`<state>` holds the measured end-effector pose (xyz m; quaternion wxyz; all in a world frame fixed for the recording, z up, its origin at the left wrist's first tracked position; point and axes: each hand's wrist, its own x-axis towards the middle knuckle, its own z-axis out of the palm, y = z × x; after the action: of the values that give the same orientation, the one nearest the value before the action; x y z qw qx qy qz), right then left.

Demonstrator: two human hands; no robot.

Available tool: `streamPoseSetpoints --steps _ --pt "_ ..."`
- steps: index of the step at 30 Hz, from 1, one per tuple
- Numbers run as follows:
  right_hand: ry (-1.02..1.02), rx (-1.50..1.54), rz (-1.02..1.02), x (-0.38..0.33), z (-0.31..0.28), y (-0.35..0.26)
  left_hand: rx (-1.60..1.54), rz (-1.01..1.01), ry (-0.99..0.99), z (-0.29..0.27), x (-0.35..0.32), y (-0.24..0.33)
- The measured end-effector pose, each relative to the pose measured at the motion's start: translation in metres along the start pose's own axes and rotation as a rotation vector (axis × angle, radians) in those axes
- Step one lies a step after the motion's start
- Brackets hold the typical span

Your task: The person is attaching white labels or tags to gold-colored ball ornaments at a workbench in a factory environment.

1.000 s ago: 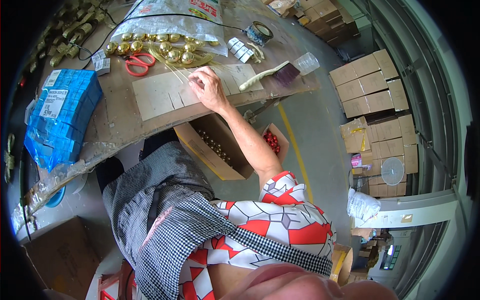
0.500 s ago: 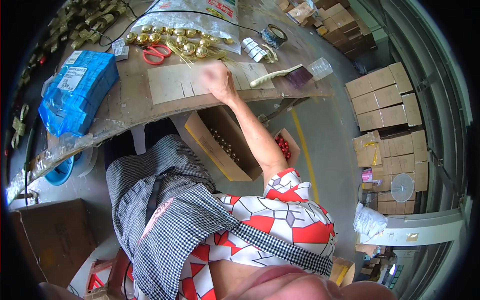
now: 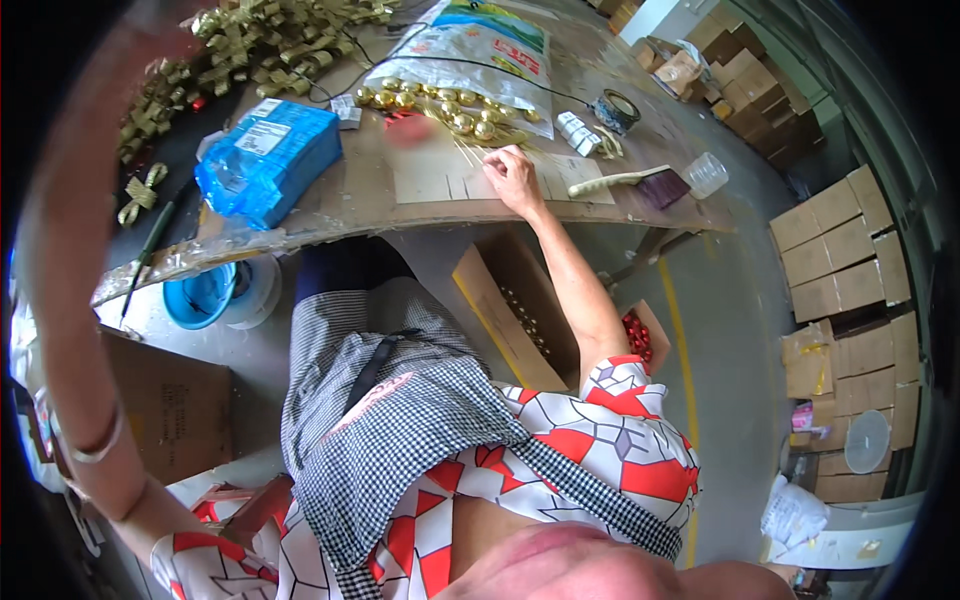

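Observation:
My right hand (image 3: 512,180) rests over a pale marked card (image 3: 430,180) near the table's front edge, its fingers curled together. Thin gold wires (image 3: 466,150) run up to its fingertips, but whatever is pinched there is too small to make out. Beyond the wires lie shiny gold balls (image 3: 462,123) at the mouth of a printed plastic bag (image 3: 470,50). My left arm is stretched far up along the left rim; the left hand (image 3: 155,28) there is smeared and dark, beside a pile of gold glitter bows (image 3: 240,60).
Red-handled scissors (image 3: 408,128) lie beyond the card, and a blue-wrapped package (image 3: 275,160) is to their left. On the right are a brush (image 3: 625,180), a tape roll (image 3: 614,112) and a clear cup (image 3: 706,175). Below the table edge stands an open carton (image 3: 500,300).
My left arm has come into view, reaching up at the left. The whole scene has shifted rightward as my head turned. My right hand stays over the card.

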<state>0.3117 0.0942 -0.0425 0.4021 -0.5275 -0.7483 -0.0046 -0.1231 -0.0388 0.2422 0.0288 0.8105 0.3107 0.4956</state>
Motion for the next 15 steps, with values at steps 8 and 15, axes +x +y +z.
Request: streamPoseSetpoints --steps 8,15 --pt "-0.005 0.101 0.047 -0.015 -0.012 -0.002 -0.182 0.577 -0.416 0.082 -0.002 0.068" --pt "0.054 -0.071 -0.020 -0.025 -0.027 -0.026 -0.436 0.643 -0.271 0.147 0.032 0.060"
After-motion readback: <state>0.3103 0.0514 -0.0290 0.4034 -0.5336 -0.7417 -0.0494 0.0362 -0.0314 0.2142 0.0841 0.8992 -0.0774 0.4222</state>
